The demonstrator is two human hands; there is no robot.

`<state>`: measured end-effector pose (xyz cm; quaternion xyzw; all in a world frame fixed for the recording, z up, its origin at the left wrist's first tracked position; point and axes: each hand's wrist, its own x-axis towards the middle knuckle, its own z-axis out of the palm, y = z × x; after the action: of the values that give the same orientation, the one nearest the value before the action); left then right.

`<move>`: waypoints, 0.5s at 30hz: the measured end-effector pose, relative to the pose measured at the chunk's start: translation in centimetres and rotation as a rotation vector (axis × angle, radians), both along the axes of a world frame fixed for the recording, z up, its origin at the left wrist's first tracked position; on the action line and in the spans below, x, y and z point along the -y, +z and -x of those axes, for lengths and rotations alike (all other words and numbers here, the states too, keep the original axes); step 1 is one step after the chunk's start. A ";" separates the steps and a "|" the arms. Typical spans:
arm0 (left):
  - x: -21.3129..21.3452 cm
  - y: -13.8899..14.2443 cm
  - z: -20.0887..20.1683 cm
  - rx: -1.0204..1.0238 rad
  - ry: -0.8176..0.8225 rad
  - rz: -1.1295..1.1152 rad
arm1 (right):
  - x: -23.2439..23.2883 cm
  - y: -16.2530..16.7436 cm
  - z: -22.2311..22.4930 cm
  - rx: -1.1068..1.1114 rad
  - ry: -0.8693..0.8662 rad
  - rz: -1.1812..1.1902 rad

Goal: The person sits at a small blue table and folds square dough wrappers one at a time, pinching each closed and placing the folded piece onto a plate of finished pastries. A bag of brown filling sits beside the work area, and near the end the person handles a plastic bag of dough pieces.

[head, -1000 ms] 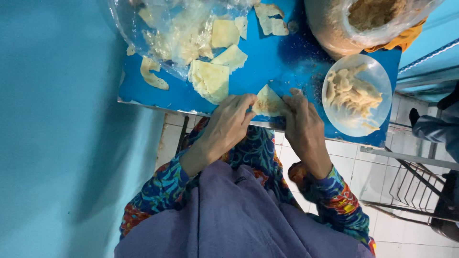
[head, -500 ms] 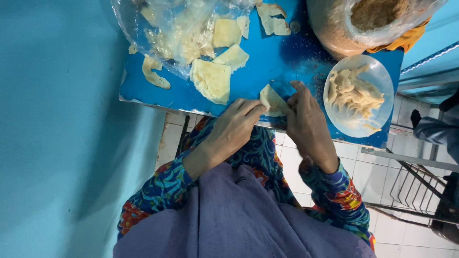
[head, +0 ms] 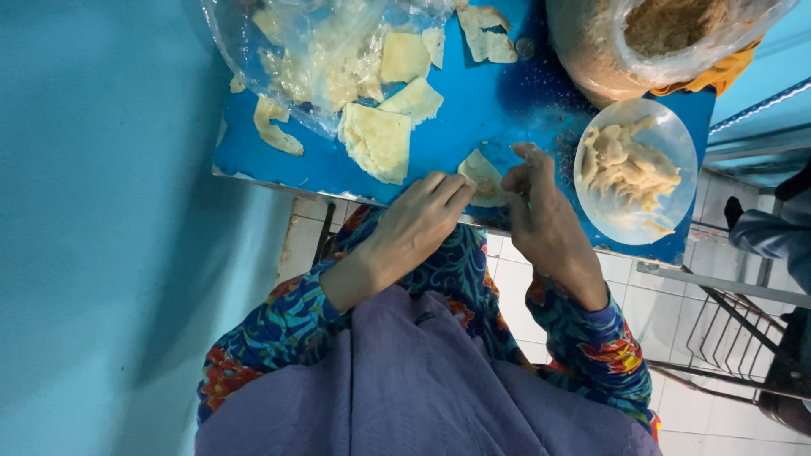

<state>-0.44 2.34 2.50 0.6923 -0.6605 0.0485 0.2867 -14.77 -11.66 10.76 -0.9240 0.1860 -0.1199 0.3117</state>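
A small triangular piece of pale pastry sheet (head: 481, 176) lies at the near edge of the blue table (head: 473, 101), held between both my hands. The fingertips of my left hand (head: 414, 224) press on its left edge. My right hand (head: 541, 215) curls around its right side, thumb and fingers pinching its upper corner. A stack of pale pastry sheets (head: 376, 139) lies just to the left of the piece.
A clear plastic bag with more sheets (head: 338, 59) lies at the back left. A clear bowl of folded pastries (head: 634, 169) stands at the right, with a bag of brown filling (head: 650, 34) behind it. Torn scraps (head: 486, 34) lie about. A metal rack (head: 735, 338) stands on the tiled floor.
The pastry piece has been folded smaller and lower between my hands. My right hand's fingers have shifted up to its upper corner, and my left hand has slid slightly right.
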 end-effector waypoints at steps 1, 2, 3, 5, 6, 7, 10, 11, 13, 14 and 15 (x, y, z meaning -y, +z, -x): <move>0.1 0.0 -0.1 0.013 0.001 -0.001 | -0.1 0.1 0.0 0.008 0.002 -0.003; 0.1 -0.1 -0.2 0.009 -0.004 0.013 | -0.1 0.1 -0.1 0.017 0.004 -0.005; 0.1 -0.1 -0.4 0.005 -0.008 0.029 | -0.2 0.1 -0.2 0.026 0.007 -0.008; 0.1 -0.2 -0.8 0.008 -0.029 0.039 | -0.3 0.2 -0.5 0.014 -0.008 -0.065; 0.1 -0.3 -1.0 0.012 -0.044 0.033 | -0.4 0.2 -0.7 0.007 -0.014 -0.094; 0.2 -0.4 -1.1 0.015 -0.060 0.027 | -0.5 0.3 -0.8 -0.005 -0.017 -0.097; 0.4 -0.6 -1.6 0.125 -0.095 0.027 | -0.6 0.6 -1.1 -0.036 -0.005 -0.063; 0.5 -0.7 -1.7 0.124 -0.100 0.046 | -0.6 0.7 -1.0 -0.046 0.015 -0.024; 0.7 -1.0 -1.8 0.123 -0.114 0.086 | -0.6 0.9 -0.8 -0.075 0.055 0.048; 0.8 -1.1 -1.9 0.102 -0.114 0.110 | -0.6 1.0 -0.7 -0.097 0.078 0.081; 0.8 -1.2 -1.9 0.082 -0.115 0.134 | -0.5 1.0 -0.6 -0.117 0.100 0.113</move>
<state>1.42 1.50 1.29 0.6297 -0.7057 0.1045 0.3075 -14.20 -11.20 11.72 -0.9538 0.1503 -0.0603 0.2532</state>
